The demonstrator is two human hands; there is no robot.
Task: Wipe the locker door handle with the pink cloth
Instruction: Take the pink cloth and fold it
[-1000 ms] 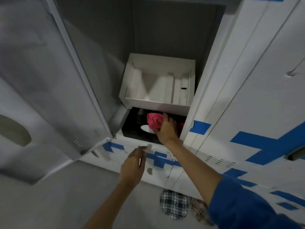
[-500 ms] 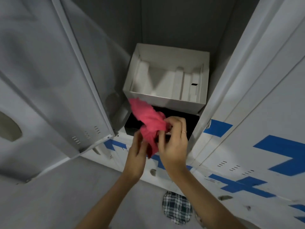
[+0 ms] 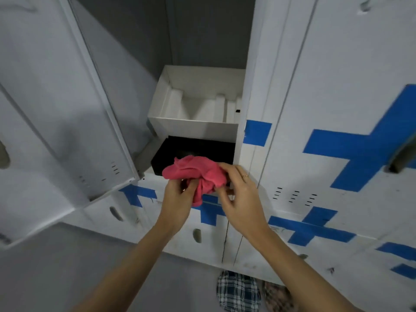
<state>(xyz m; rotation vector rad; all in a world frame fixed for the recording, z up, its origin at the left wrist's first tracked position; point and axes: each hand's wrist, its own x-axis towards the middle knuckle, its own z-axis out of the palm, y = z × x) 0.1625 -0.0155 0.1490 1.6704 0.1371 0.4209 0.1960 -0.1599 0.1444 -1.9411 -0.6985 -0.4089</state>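
Note:
A crumpled pink cloth [image 3: 195,174] hangs in front of the open locker, held between both hands. My left hand [image 3: 176,202] grips its lower folds from below. My right hand [image 3: 242,194], with a ring on one finger, pinches the cloth's right side. The open locker door [image 3: 58,104] swings out at the left; a dark recessed handle [image 3: 4,156] shows at its far left edge, well away from both hands. Another recessed handle [image 3: 401,159] sits in the closed door at the right.
Inside the locker a white open box [image 3: 195,128] rests on a black box [image 3: 171,152]. Blue tape marks [image 3: 360,152] cross the white doors. Lower lockers with small oval handles [image 3: 197,235] lie below. Checked slippers [image 3: 238,291] show on the grey floor.
My right hand lifted the pink cloth out of the black box and drew it toward me. My left hand rose from the lower locker and took hold of the cloth too.

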